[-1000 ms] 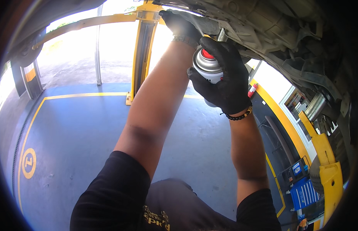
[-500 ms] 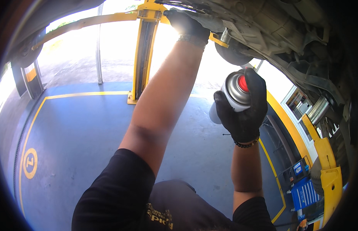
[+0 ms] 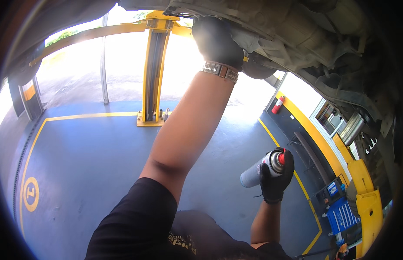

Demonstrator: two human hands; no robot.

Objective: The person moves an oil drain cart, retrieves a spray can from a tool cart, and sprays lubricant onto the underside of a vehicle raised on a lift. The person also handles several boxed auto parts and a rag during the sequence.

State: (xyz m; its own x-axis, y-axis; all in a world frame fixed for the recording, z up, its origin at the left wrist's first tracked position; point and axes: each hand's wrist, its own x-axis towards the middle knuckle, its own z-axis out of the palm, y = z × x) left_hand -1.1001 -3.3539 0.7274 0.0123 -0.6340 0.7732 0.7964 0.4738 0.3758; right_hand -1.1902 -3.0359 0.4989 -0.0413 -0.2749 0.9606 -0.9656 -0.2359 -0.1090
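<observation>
Gloved in black, my left hand [image 3: 216, 41] is raised to the car's underbody [image 3: 292, 32]. Its fingers are hidden behind the back of the hand and the underbody edge, so I cannot tell what they touch. A watch with a metal band [image 3: 219, 71] circles that wrist. Lower and to the right, my right hand [image 3: 277, 180], also in a black glove, is closed around a spray can [image 3: 255, 172]. The can is silver and pale with a red nozzle, tilted so its top points up and right. It is well away from the car.
A yellow lift post [image 3: 156, 73] stands beyond my left arm, with a lift arm [image 3: 93, 37] reaching left. Another yellow lift arm [image 3: 368, 212] is at the right. Along the right wall are a bench [image 3: 314, 156], a fire extinguisher [image 3: 278, 105] and a blue tool cabinet [image 3: 341, 215].
My right hand has lowered the spray can away from the underbody, down and slightly right. My left hand stays up at the underbody, a little lower and further right in view.
</observation>
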